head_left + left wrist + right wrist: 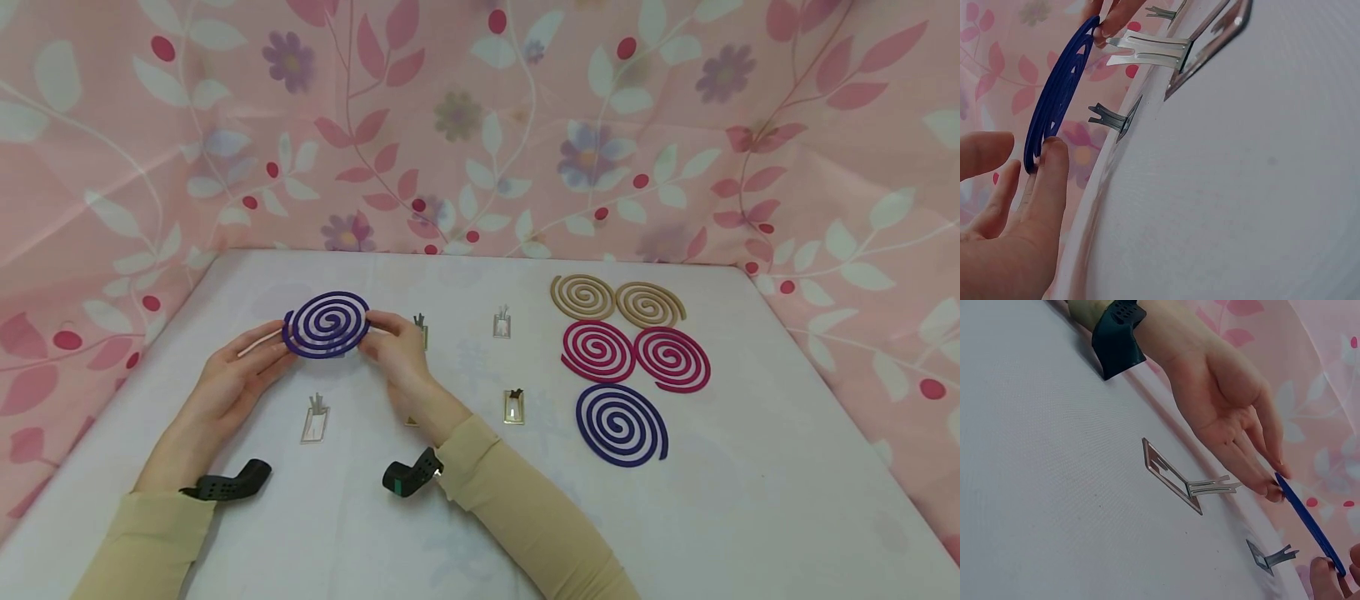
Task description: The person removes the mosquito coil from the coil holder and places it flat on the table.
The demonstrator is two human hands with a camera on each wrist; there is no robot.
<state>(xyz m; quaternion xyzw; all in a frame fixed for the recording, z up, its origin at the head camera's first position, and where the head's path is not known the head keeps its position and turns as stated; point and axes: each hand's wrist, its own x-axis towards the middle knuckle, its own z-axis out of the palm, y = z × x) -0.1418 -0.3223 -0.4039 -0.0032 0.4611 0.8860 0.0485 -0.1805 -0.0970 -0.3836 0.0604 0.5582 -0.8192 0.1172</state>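
A dark blue spiral mosquito coil (330,322) is raised above the table, lying nearly flat between both hands. My left hand (231,382) holds its left edge with the fingertips. At the opposite edge, my right hand (401,354) pinches the coil between thumb and fingers. In the left wrist view the coil (1060,94) shows edge-on, tilted, with fingers at both ends. Directly below it, a small metal coil stand (1261,557) with a forked upright tab stands apart from the coil. A silver stand (315,421) is nearest my left wrist.
More stands surround the hands, including a silver one (502,322) and a gold one (513,407); two others are partly hidden by the right hand and forearm. To the right lie two tan coils (583,296), two magenta coils (597,351) and another blue coil (621,425).
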